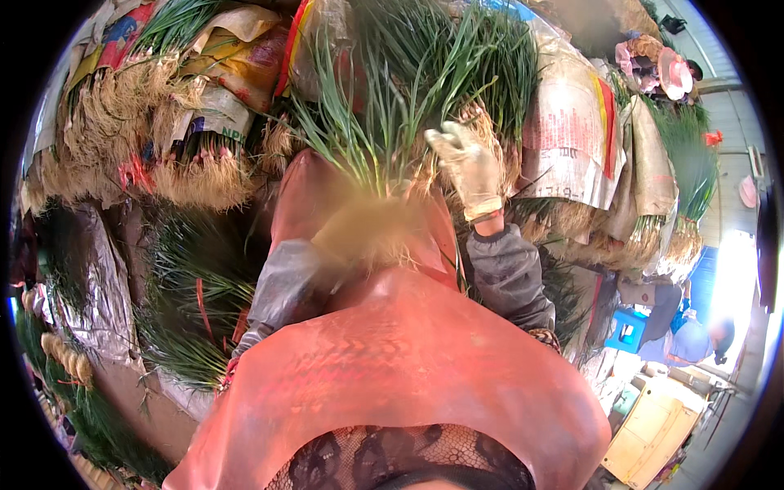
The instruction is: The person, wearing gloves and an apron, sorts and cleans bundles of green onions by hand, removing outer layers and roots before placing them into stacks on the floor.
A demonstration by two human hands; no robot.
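Observation:
In front of my apron lies a bunch of green onions (377, 155), leaves pointing away and pale roots toward me. My left hand (359, 229) is wrapped round its lower end; a brownish blur covers most of this hand, hiding the fingers' detail. My right hand (469, 167), in a pale, soiled glove, is raised just right of the bunch with its fingers stretched and nothing in them. Close behind that hand, more green onions (490, 69) are heaped with their tan roots hanging toward me.
Sack-covered bundles of green onions line the left (204, 155) and right, where a white woven sack (572, 122) drapes over them. More leafy bunches (196, 294) lie low at left. Other people (694, 339) are at right, near a blue crate (625, 329) and a yellow box (653, 429).

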